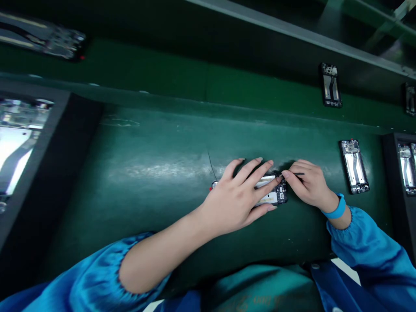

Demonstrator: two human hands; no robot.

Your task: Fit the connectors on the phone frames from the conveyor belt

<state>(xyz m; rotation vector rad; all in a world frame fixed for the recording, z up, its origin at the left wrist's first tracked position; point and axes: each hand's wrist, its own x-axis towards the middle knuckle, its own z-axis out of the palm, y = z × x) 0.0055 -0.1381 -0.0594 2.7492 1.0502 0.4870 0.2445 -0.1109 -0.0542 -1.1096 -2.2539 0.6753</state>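
An opened phone body (pixel 268 198) with exposed circuitry lies sideways on the green bench mat. My left hand (pixel 238 193) rests across it, fingers spread, covering its middle; the index fingertip is at the far right part of the phone and the thumb lies along its near edge. My right hand (pixel 307 182) is closed in a pinch at the phone's right end, around a thin dark rod (pixel 299 173). The rod's tip is hidden by the fingers. A fine black wire (pixel 211 162) sticks up from the phone's left end.
Another opened phone (pixel 354 167) lies to the right. A black tray (pixel 390 169) holding phones stands at the right edge, a larger black tray (pixel 81 130) at left. More phone bodies (pixel 330 85) lie on the green strip behind, one at far left (pixel 48 37).
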